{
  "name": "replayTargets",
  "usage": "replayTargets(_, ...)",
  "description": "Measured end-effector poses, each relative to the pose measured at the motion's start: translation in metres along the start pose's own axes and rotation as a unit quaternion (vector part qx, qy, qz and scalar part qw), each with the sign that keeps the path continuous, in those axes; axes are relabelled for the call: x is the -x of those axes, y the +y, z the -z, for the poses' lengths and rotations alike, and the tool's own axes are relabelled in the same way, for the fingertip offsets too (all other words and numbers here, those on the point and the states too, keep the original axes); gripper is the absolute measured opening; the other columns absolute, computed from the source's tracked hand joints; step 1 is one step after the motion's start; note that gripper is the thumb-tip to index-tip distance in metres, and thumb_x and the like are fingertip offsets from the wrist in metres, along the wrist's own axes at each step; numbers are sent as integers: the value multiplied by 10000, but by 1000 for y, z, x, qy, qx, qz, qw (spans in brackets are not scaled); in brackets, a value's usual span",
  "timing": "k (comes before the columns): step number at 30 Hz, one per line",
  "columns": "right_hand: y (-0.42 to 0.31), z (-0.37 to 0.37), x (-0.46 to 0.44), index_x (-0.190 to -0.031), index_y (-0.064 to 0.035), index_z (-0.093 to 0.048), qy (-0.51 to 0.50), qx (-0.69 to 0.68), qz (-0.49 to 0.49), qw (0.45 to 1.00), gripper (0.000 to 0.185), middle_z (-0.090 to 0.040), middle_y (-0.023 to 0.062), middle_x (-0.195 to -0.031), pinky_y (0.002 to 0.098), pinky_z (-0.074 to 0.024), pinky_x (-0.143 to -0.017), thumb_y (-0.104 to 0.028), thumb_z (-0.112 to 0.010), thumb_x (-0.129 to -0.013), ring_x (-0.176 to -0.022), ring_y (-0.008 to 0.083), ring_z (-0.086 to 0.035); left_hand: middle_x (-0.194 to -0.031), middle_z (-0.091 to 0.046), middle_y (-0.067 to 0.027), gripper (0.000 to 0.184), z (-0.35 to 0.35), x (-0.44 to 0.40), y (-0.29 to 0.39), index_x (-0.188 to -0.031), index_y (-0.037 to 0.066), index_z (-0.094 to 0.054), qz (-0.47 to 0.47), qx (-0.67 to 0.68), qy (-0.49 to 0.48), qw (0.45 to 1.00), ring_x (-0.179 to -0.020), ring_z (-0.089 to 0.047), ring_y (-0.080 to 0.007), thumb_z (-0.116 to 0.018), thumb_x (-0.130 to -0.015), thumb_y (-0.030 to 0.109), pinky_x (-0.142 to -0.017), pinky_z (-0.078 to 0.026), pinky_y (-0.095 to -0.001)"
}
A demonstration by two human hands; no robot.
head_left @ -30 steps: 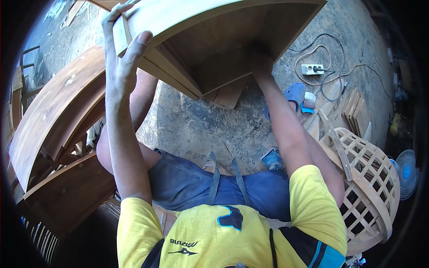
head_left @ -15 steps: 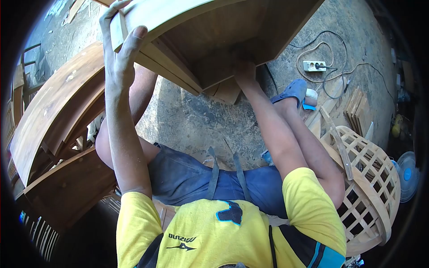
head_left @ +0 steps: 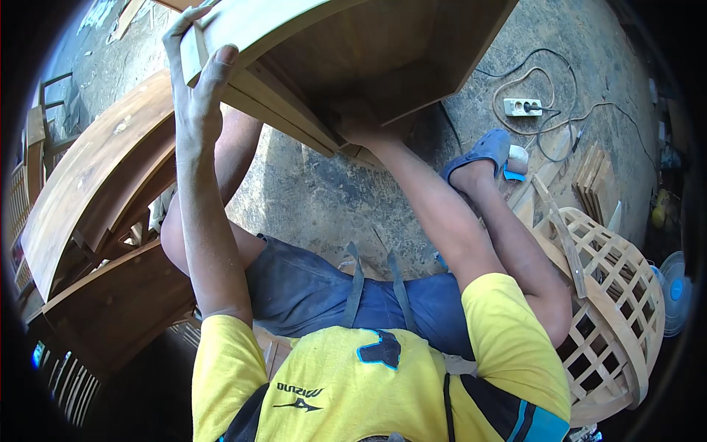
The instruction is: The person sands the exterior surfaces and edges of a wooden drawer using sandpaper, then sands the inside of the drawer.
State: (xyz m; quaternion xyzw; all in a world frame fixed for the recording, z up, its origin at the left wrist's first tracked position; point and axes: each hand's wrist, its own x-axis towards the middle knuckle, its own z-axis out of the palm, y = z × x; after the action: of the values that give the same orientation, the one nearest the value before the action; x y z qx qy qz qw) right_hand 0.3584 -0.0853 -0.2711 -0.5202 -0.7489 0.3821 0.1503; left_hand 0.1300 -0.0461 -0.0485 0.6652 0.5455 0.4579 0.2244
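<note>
A wooden furniture piece point(head_left: 294, 40) with a curved pale front edge and a dark hollow inside tilts at the top of the view, partly cut off by the frame. My left hand point(head_left: 199, 81) is closed round its left corner, thumb on the near side and fingers over the far side. Inside the shaded hollow, my right hand point(head_left: 362, 131) reaches to the lower left inner corner. Its fingers are lost in shadow, so I cannot see whether they hold anything.
Curved brown wooden parts point(head_left: 103, 177) are stacked at my left. To my right stand a wooden lattice frame point(head_left: 607, 295) and a blue fan point(head_left: 675, 289). A white power strip point(head_left: 522, 107) with looping cables lies on the concrete floor, near wood offcuts point(head_left: 591, 179).
My right hand has slid left along the inside of the furniture piece, from its middle to the left inner corner. My left hand keeps its grip on the corner.
</note>
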Motion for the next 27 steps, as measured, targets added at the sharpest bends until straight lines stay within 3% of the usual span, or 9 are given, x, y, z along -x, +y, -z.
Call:
replayTargets(3,7,-8,-10,-1307,-167,-708,20,29,95,995,338,-690,144,-1328,432,-470,-1113,-189,-604,-986,-1248,340,-639,-1428,-420,-187,924,-3,5,3,-1512,100,-444,17,51,-2,999,-1413,-405,-371,-674,-806,649,-1166,-307,-535)
replayTargets(6,20,11,-16,-1281,-157,-725,-84,22,45,995,319,-711,136,-1289,442,-483,-1084,-192,-605,-987,-1201,339,-659,-1425,-427,-181,931,-5,6,3,-1507,93,-447,20,53,17,998,-1408,-408,-362,-682,-803,655,-1161,-315,-528)
replayTargets(10,16,-5,-10,-1163,-121,-773,-19,65,88,994,311,-736,170,-1191,428,-517,-1019,-65,-601,-910,-1155,334,-681,-1422,-432,-178,938,-5,5,6,-1503,87,-449,18,48,15,999,-1401,-411,-355,-685,-802,664,-1157,-320,-524)
replayTargets(12,16,11,-8,-1156,-123,-771,-40,-11,49,998,291,-745,173,-1134,435,-519,-1013,-99,-599,-921,-1126,334,-692,-1418,-436,-179,932,-3,7,5,-1500,86,-453,8,33,19,999,-1397,-412,-353,-683,-804,663,-1152,-322,-519)
replayTargets(18,-3,-15,65,-1140,-144,-776,-27,46,-53,997,243,-749,157,-1106,464,-520,-998,-200,-628,-955,-1109,353,-687,-1410,-443,-180,907,1,4,3,-1494,85,-461,8,1,11,1000,-1398,-414,-356,-677,-815,647,-1154,-319,-510)
replayTargets(22,8,17,76,-1225,-150,-735,-55,6,7,998,278,-745,154,-1120,465,-552,-958,-197,-619,-977,-1093,353,-687,-1395,-449,-170,853,-4,3,-4,-1480,74,-488,21,62,22,998,-1361,-451,-330,-652,-850,625,-1151,-322,-503)
replayTargets(24,4,16,61,-1260,-149,-713,139,-5,-19,990,312,-739,172,-1112,469,-554,-961,-151,-611,-966,-1075,366,-691,-1413,-439,-173,836,1,0,-8,-1486,81,-479,-19,17,9,1000,-1370,-448,-338,-639,-867,618,-1141,-341,-504)
replayTargets(25,-2,8,60,-1260,-149,-713,140,-9,-20,990,312,-739,172,-1112,469,-554,-961,-151,-611,-966,-1075,366,-691,-1418,-436,-174,831,-1,5,-6,-1479,80,-491,6,27,10,1000,-1375,-444,-341,-639,-866,621,-1146,-336,-501)
replayTargets(27,-5,-8,54,-1239,-110,-716,3,97,-17,995,305,-704,162,-1230,471,-541,-991,-105,-579,-966,-1145,380,-661,-1420,-434,-177,830,0,5,0,-1468,82,-509,15,23,10,1000,-1384,-433,-348,-639,-860,632,-1155,-320,-498)
